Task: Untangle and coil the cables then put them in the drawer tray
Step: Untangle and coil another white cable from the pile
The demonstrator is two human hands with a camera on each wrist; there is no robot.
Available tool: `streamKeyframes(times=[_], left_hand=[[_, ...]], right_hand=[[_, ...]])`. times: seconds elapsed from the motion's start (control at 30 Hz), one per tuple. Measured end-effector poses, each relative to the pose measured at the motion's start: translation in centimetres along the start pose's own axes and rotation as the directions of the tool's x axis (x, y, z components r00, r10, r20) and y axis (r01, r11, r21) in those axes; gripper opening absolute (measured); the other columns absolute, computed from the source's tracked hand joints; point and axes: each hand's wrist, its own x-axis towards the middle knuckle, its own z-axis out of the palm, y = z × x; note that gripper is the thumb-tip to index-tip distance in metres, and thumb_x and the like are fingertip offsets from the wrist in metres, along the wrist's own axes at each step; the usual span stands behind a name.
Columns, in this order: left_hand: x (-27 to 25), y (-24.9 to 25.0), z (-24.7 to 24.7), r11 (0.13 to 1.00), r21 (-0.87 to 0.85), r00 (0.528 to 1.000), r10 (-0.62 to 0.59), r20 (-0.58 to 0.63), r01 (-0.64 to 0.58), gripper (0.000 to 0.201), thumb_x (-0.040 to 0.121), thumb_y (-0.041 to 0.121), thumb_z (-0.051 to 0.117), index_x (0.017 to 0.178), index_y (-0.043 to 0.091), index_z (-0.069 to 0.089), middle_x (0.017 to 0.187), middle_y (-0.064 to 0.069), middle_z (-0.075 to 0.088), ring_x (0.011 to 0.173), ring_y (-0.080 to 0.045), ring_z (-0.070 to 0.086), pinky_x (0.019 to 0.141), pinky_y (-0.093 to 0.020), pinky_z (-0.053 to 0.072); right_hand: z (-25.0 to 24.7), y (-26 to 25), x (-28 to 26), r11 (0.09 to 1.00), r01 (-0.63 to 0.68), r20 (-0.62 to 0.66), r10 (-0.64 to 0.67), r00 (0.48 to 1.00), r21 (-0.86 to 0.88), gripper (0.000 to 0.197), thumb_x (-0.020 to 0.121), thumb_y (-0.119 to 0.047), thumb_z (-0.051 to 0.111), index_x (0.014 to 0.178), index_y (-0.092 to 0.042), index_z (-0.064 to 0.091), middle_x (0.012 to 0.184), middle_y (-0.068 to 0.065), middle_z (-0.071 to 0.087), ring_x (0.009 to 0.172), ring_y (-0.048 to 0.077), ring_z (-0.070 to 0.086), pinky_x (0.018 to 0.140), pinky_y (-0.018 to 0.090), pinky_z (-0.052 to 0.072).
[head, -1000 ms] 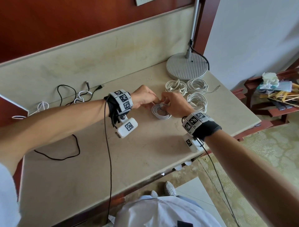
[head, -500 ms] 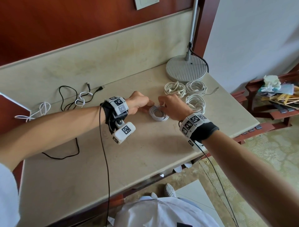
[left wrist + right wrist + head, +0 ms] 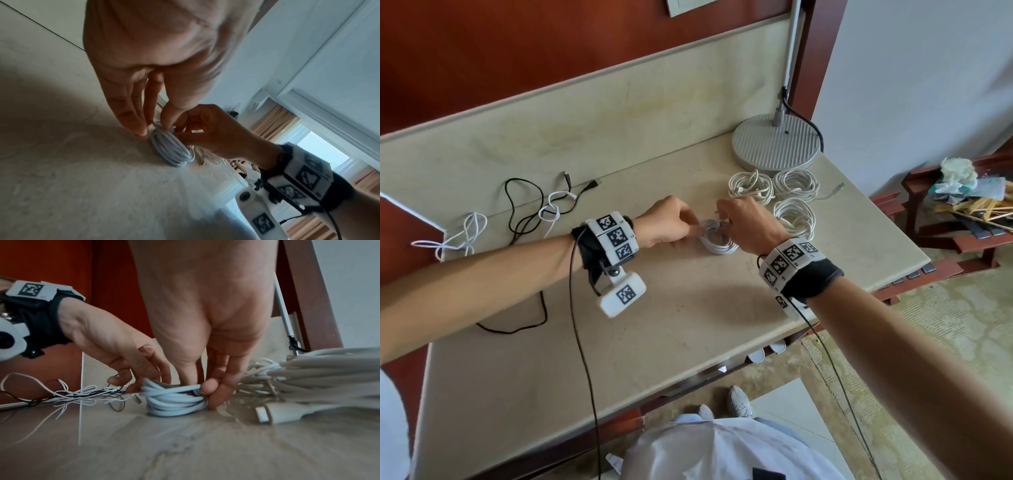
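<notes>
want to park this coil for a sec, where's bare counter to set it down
Bare counter runs along the near edge, between the black cable and the right corner. Crowded: three finished coils by the lamp base, loose cables at the back left. Both hands hold the white coil.

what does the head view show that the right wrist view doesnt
Only the head view shows the round lamp base, the three finished white coils laid out beside it, and both wristbands from above. Only the right wrist view shows a connector plug lying on the counter close to the lens, and the right hand's fingertips pinching a strand. Both show the left hand and right hand on the white coil and the loose tangled cables.
</notes>
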Motion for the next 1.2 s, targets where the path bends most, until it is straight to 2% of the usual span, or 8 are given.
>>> streamKeyframes(times=[0.1,0.3,0.43,0.63,0.9,1.03,1.13,1.2], left_hand=[[-0.2,-0.1,0.5,1.000,-0.015,1.000,-0.004,-0.017,0.004,0.022,0.087,0.019,0.083,0.098,0.007,0.070,0.082,-0.012,0.076,0.067,-0.027,0.072,0.064,-0.039,0.060],[0.1,1.0,2.5,0.995,-0.060,0.991,0.069,-0.118,-0.077,0.007,0.089,0.005,0.078,0.091,0.007,0.071,0.072,-0.012,0.076,0.054,-0.018,0.073,0.055,-0.030,0.059],[0.1,1.1,2.3,0.988,-0.001,0.985,0.156,-0.069,-0.157,0.015,0.088,0.014,0.081,0.093,0.005,0.071,0.075,-0.010,0.077,0.055,-0.020,0.073,0.054,-0.027,0.058],[0.0,0.8,2.0,0.984,0.040,0.984,0.172,0.051,-0.175,0.034,0.090,0.033,0.080,0.108,0.009,0.065,0.079,-0.006,0.077,0.063,-0.026,0.075,0.057,-0.032,0.060],[-0.7,1.3,2.0,0.976,0.149,0.984,0.144,0.101,-0.159,0.064,0.086,0.045,0.081,0.130,0.009,0.050,0.090,-0.009,0.075,0.072,-0.022,0.074,0.046,-0.026,0.052],[-0.6,1.5,1.5,0.968,0.203,0.988,0.132,0.085,-0.147,0.078,0.080,0.054,0.083,0.137,0.013,0.048,0.103,-0.005,0.073,0.077,-0.027,0.073,0.059,-0.030,0.055],[-0.4,1.6,0.8,0.957,0.246,0.988,0.144,0.053,-0.153,0.079,0.079,0.054,0.084,0.138,0.015,0.049,0.112,-0.001,0.069,0.098,-0.022,0.070,0.084,-0.033,0.055],[-0.6,1.8,-0.3,0.958,0.239,0.987,0.158,0.009,-0.156,0.076,0.080,0.049,0.084,0.139,0.015,0.051,0.113,0.001,0.066,0.105,-0.017,0.065,0.085,-0.029,0.052]], right_hand=[[-0.2,-0.4,0.0,0.998,-0.008,0.007,0.008,1.000,-0.055,0.013,0.089,-0.009,0.077,0.096,-0.005,0.067,0.088,0.012,0.070,0.075,0.034,0.069,0.065,0.047,0.060],[-1.4,-0.6,0.0,0.985,-0.125,-0.004,0.126,0.992,-0.116,0.012,0.092,-0.001,0.068,0.103,0.002,0.072,0.097,0.019,0.071,0.086,0.037,0.071,0.073,0.047,0.062],[-1.6,-0.2,0.3,0.975,-0.212,0.003,0.212,0.977,-0.062,0.016,0.092,-0.005,0.065,0.104,-0.001,0.076,0.096,0.017,0.073,0.086,0.034,0.072,0.078,0.043,0.063],[-2.0,0.2,0.0,0.976,-0.219,0.035,0.218,0.975,0.015,0.017,0.086,0.002,0.065,0.090,-0.003,0.080,0.081,0.013,0.074,0.072,0.024,0.069,0.055,0.024,0.049],[-1.8,0.6,-0.3,0.980,-0.195,-0.010,0.195,0.981,0.041,0.012,0.084,-0.001,0.076,0.095,-0.005,0.077,0.089,0.009,0.074,0.079,0.026,0.071,0.072,0.039,0.063],[-2.0,0.4,-0.4,0.978,-0.206,-0.052,0.207,0.977,0.027,0.016,0.087,-0.004,0.073,0.102,-0.007,0.077,0.093,0.011,0.075,0.083,0.029,0.073,0.073,0.042,0.063],[-2.2,0.0,-0.2,0.978,-0.203,-0.116,0.208,0.971,0.050,0.019,0.094,-0.011,0.068,0.110,-0.008,0.076,0.101,0.011,0.074,0.088,0.029,0.072,0.073,0.037,0.059],[-2.5,-0.7,0.1,0.981,-0.173,-0.174,0.186,0.967,0.083,0.018,0.097,-0.017,0.066,0.111,-0.010,0.075,0.102,0.009,0.075,0.090,0.028,0.071,0.072,0.034,0.054]])
